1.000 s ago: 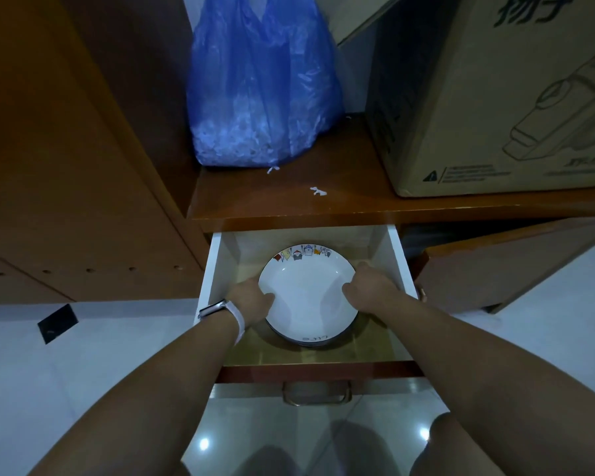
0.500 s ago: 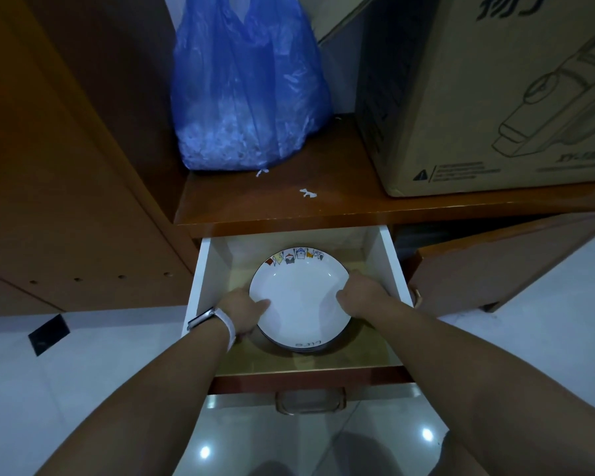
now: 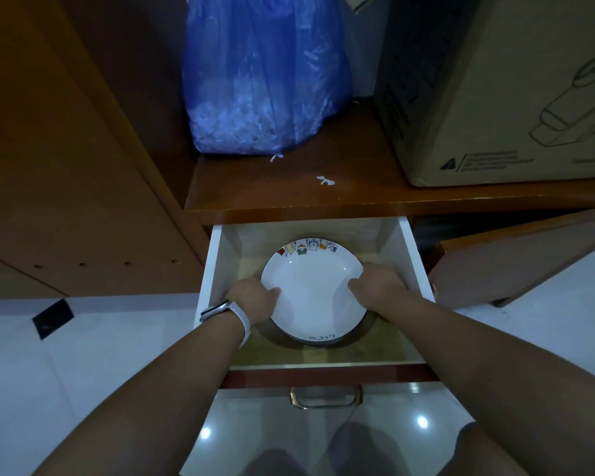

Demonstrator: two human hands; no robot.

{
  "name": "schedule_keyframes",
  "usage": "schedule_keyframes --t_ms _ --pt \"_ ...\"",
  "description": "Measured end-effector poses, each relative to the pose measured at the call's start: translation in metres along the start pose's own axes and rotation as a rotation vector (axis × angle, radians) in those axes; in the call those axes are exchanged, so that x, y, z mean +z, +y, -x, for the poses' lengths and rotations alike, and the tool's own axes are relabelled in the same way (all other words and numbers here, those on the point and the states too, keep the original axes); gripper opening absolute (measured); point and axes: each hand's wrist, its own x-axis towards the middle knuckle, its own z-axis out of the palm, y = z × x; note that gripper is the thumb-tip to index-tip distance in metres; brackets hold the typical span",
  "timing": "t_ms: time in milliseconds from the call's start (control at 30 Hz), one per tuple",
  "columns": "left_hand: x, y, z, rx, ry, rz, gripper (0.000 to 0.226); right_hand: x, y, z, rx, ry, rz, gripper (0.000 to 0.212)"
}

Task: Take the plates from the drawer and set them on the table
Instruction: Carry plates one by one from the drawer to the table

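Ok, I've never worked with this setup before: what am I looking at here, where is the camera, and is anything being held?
There is no machine here: a person works with bare hands, and the single picture comes from a camera worn on the head, looking forward and down along both arms. Below is an open drawer with a white plate in it, small coloured drawings along its far rim. The left hand, with a watch on its wrist, grips the plate's left edge; the right hand grips the right edge. Whether more plates lie under it I cannot tell. On the shelf above the drawer stand a blue plastic bag and a cardboard box.
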Motion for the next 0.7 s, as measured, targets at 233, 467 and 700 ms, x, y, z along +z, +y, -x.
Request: schedule_keyframes --t_ms 233,467,700 --pt "-0.004 0.000 0.001 0.003 0.016 0.124 0.049 -0.001 -0.001 -0.002 0.024 0.001 -0.052 0.033" --pt "-0.015 0.003 0.013 -0.001 0.076 0.316 0.043 -0.007 0.003 0.003 0.042 0.041 -0.208 0.033" --pt "-0.031 0.006 0.024 -0.107 0.021 0.948 0.015 -0.015 0.000 0.017 0.080 0.096 -0.521 0.026"
